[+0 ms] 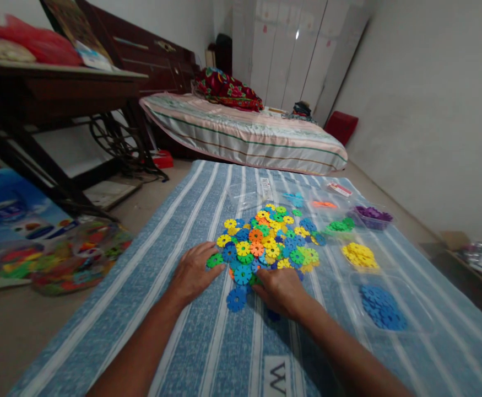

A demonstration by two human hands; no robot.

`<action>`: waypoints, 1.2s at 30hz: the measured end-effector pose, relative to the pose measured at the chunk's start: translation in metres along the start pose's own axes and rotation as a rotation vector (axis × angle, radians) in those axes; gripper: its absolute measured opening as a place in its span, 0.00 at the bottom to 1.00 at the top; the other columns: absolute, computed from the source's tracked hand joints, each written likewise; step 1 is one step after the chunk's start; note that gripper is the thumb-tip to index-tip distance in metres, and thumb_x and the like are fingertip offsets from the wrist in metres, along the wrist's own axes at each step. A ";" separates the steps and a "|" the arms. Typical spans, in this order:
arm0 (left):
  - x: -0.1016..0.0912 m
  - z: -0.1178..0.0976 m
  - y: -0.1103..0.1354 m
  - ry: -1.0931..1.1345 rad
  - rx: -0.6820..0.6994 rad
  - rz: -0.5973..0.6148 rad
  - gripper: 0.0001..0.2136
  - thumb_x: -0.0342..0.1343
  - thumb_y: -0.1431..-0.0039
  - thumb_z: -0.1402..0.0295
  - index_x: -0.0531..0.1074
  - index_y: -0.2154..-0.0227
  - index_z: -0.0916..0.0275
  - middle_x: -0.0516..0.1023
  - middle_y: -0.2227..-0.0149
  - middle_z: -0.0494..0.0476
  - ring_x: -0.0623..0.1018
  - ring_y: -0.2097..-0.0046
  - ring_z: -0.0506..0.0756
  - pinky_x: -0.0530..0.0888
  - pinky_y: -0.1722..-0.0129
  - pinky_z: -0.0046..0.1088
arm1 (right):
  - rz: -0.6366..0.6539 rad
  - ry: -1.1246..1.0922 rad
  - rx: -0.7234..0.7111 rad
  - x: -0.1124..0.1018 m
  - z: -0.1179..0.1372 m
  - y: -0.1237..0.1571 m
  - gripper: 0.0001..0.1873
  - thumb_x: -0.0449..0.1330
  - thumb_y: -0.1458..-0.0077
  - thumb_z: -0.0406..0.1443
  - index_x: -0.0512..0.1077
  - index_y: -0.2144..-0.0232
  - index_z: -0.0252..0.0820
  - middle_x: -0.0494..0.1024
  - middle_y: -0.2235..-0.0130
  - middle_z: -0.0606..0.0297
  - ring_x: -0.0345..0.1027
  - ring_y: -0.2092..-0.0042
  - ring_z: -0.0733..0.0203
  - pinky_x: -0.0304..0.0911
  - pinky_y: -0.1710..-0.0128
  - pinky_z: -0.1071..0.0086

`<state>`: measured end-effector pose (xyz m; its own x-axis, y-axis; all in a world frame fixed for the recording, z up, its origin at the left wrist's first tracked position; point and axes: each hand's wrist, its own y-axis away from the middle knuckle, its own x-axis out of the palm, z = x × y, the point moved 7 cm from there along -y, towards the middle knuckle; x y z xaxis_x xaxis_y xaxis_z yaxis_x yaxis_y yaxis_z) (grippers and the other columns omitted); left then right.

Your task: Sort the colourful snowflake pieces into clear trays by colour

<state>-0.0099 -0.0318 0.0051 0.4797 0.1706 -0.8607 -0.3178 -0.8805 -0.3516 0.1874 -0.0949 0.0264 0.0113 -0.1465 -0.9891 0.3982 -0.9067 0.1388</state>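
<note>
A heap of notched plastic flower discs (270, 249) in yellow, blue, green and orange lies on the striped cloth. At its left edge rests my left hand (193, 274), thumb and fingers apart, with a green disc (215, 260) in the gap between them. My right hand (284, 289) is at the near side of the heap, its fingers curled down among the discs. Its fingertips are partly hidden, so what they grip does not show. A single blue disc (236, 300) lies in front of the heap between both hands.
On the right stand clear tubs of sorted discs: blue (383, 307), yellow (360, 256), green (340, 225) and purple (373, 216). Orange discs (323, 204) and light blue discs (293, 198) lie farther back. Beyond are a bed (244, 135) and a sewing table (59, 82).
</note>
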 end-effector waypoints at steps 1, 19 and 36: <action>0.000 0.000 0.000 -0.004 -0.004 0.003 0.20 0.55 0.45 0.53 0.76 0.57 0.62 0.77 0.47 0.67 0.75 0.45 0.65 0.70 0.43 0.47 | 0.000 0.003 -0.013 0.000 0.003 0.000 0.15 0.53 0.37 0.44 0.73 0.57 0.41 0.83 0.61 0.55 0.77 0.60 0.53 0.62 0.67 0.69; -0.002 -0.001 -0.001 0.021 0.009 0.002 0.20 0.53 0.45 0.50 0.76 0.58 0.58 0.77 0.47 0.63 0.75 0.45 0.64 0.70 0.43 0.47 | -0.084 0.058 0.012 -0.008 -0.014 0.008 0.11 0.50 0.38 0.32 0.74 0.64 0.40 0.82 0.67 0.58 0.75 0.68 0.60 0.49 0.75 0.71; -0.001 0.003 -0.002 0.009 0.006 0.010 0.21 0.53 0.45 0.49 0.76 0.57 0.59 0.77 0.47 0.64 0.75 0.44 0.64 0.70 0.42 0.46 | -0.496 0.153 0.469 -0.076 -0.143 0.032 0.17 0.49 0.35 0.39 0.77 0.63 0.41 0.80 0.71 0.59 0.71 0.71 0.60 0.41 0.73 0.69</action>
<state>-0.0119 -0.0291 0.0054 0.4842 0.1576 -0.8607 -0.3272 -0.8796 -0.3452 0.3307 -0.0559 0.0988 0.0730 0.3549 -0.9321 -0.0482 -0.9322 -0.3587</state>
